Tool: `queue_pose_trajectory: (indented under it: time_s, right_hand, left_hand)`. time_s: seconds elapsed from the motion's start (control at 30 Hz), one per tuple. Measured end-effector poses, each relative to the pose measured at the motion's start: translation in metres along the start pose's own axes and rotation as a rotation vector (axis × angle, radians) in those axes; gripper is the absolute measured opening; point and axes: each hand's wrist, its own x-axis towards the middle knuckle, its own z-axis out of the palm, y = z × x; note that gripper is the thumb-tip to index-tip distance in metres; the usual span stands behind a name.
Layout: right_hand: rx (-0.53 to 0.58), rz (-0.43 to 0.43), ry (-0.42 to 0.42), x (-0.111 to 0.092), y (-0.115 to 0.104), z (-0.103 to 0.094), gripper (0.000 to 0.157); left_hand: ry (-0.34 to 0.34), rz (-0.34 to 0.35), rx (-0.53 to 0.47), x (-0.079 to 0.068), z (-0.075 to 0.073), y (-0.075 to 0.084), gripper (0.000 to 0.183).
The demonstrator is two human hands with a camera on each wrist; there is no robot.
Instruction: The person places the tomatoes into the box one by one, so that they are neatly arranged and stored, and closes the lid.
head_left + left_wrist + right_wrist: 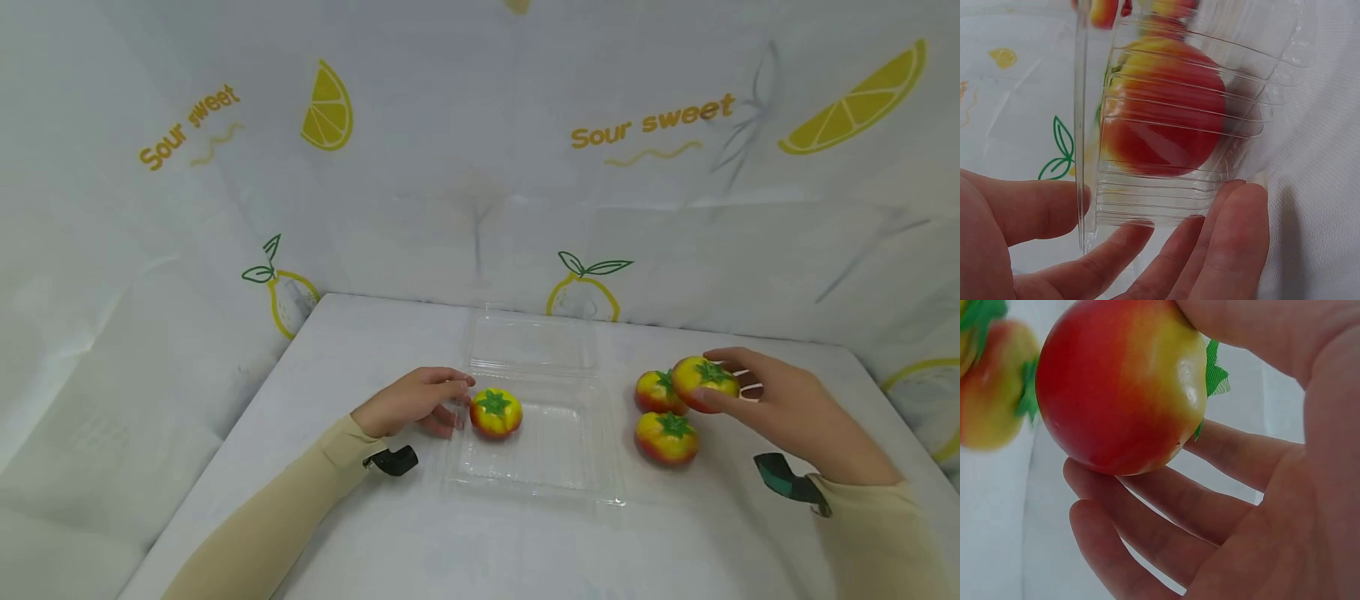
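My right hand [795, 408] holds a red-yellow artificial tomato [701, 383] with a green leafy top, thumb on one side and fingers on the other. Just left of it, a second artificial tomato [656, 393] and a third artificial tomato [667, 440] sit on the table. An open clear plastic box [540, 483] lies in the middle, with one artificial tomato [495, 414] inside by its left wall. At that left side, my left hand [416, 404] holds the box's edge, thumb at the rim and fingertips against the ribbed outer wall [1147, 200].
The box's hinged lid [532, 342] lies folded back toward the rear. A white table [375, 533] carries everything. Behind it hangs a white sheet [450, 150] printed with lemons and lettering. Each wrist wears a dark mount.
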Motion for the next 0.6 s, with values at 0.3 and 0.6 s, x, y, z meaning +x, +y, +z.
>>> queue_pose_trajectory:
  time_s: [0.3,0.6]
  right_hand:
    - [0.043,-0.187,-0.005,0.009,-0.068,0.014,0.069]
    - [0.069,-0.313,-0.087,0.013,-0.130,0.040,0.065]
  left_hand:
    - [0.007,0.001,0.022,-0.001,-0.001,0.001,0.043]
    - [0.003,0.000,-0.004,-0.002,-0.001,0.003,0.042]
